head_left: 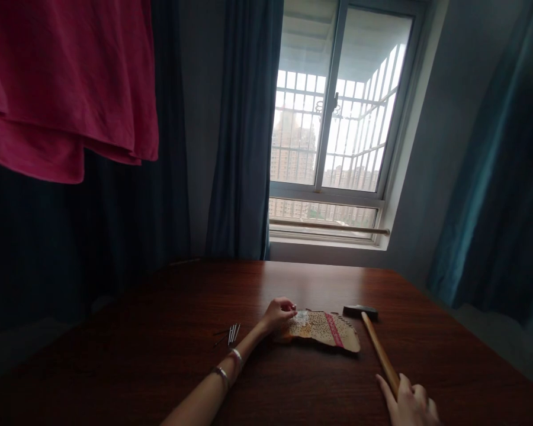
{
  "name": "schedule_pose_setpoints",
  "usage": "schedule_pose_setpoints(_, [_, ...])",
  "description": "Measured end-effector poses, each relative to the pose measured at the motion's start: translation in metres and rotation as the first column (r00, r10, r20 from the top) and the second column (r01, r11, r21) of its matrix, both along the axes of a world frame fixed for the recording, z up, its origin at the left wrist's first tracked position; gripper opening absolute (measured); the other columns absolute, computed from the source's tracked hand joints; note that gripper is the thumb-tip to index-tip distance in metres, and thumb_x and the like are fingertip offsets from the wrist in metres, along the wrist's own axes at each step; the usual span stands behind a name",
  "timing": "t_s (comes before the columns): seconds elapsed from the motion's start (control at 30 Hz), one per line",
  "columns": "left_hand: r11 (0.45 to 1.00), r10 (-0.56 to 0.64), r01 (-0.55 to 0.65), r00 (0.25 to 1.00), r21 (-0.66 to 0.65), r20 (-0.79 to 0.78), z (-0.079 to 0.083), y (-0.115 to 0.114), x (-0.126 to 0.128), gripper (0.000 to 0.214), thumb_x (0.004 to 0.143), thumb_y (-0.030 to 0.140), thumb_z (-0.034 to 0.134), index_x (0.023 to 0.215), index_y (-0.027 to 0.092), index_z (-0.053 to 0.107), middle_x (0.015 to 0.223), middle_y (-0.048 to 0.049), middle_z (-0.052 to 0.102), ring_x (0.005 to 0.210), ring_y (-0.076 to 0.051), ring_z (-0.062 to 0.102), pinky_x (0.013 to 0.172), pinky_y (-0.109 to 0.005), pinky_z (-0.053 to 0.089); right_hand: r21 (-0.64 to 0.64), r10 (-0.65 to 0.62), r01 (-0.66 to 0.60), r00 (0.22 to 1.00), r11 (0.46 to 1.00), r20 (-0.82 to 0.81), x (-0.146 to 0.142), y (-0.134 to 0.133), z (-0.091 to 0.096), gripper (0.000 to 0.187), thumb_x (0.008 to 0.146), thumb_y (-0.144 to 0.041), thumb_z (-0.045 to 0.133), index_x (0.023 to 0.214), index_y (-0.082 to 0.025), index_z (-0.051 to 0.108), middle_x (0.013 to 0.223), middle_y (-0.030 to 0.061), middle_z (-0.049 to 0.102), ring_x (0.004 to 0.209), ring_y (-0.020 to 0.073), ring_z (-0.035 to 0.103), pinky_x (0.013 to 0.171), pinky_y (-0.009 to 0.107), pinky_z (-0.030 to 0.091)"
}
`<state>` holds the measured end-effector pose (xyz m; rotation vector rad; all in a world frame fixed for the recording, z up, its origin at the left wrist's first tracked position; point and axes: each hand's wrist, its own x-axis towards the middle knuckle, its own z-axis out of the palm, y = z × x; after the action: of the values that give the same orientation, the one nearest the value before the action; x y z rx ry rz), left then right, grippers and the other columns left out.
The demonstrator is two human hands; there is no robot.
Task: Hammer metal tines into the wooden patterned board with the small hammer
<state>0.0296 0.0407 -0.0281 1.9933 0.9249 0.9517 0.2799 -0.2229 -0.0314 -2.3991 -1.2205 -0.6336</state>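
My left hand is over the left end of a flat tan piece with an uneven outline. Thumb and forefinger are pinched together; whatever may be between them is too small to make out. Dark dots cover the piece, a pink-red band crosses it, and a whitish patch shows beside my fingertips. My right hand, at the bottom right, grips the lower end of a hammer's wooden handle. The dark hammer head rests on the table, right of the piece.
Several nails lie left of my left wrist on the dark reddish-brown wooden table. Beyond the far edge are a barred window and a blue curtain. A pink cloth hangs at the upper left.
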Motion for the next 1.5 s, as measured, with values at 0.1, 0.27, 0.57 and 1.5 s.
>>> schedule_pose_setpoints(0.1, [1.000,-0.010,0.010,1.000,0.010,0.015,-0.001,0.000,-0.001,0.025,0.065,0.033,0.064,0.076,0.011,0.067,0.067,-0.0026,0.062,0.064,-0.013,0.055,0.058,-0.021,0.040,-0.024,0.029,-0.029,1.000,0.999,0.008,-0.003,0.001,0.005,0.035,0.082,-0.041,0.041,0.081,-0.015,0.065,0.066,0.0131,0.061,0.052,0.0234,0.061,0.046,0.030,0.040])
schedule_pose_setpoints(0.27, [1.000,-0.015,0.015,1.000,0.014,0.016,0.000,-0.001,-0.002,0.025,0.065,0.033,0.064,0.076,0.011,0.067,0.068,-0.0029,0.063,0.065,-0.013,0.055,0.058,-0.021,0.040,-0.067,0.105,-0.124,0.965,0.990,-0.239,0.002,0.003,0.015,0.024,0.081,-0.035,0.043,0.081,-0.019,0.062,0.071,0.0112,0.067,0.054,0.0237,0.063,0.048,0.031,0.042])
schedule_pose_setpoints(0.57, [1.000,0.016,-0.016,1.000,0.007,-0.009,-0.001,0.001,-0.001,0.024,0.064,0.033,0.064,0.075,0.011,0.067,0.068,-0.0034,0.064,0.064,-0.014,0.056,0.057,-0.021,0.040,0.400,0.414,-0.123,0.408,0.908,-0.814,-0.009,0.009,0.047,0.050,0.062,-0.055,0.061,0.096,-0.017,0.060,0.065,0.0050,0.066,0.067,0.0231,0.063,0.057,0.028,0.045])
schedule_pose_setpoints(1.5, [0.999,0.004,-0.003,0.999,0.032,-0.049,0.010,-0.009,-0.004,0.025,0.065,0.034,0.063,0.071,0.011,0.069,0.073,-0.0051,0.066,0.070,-0.016,0.059,0.065,-0.024,0.042,0.593,0.516,-0.252,-0.311,0.765,-0.798,-0.109,0.022,0.057,0.098,0.060,-0.061,0.065,0.135,-0.010,0.029,0.042,-0.0116,0.033,0.033,0.0005,0.019,0.036,0.015,0.011])
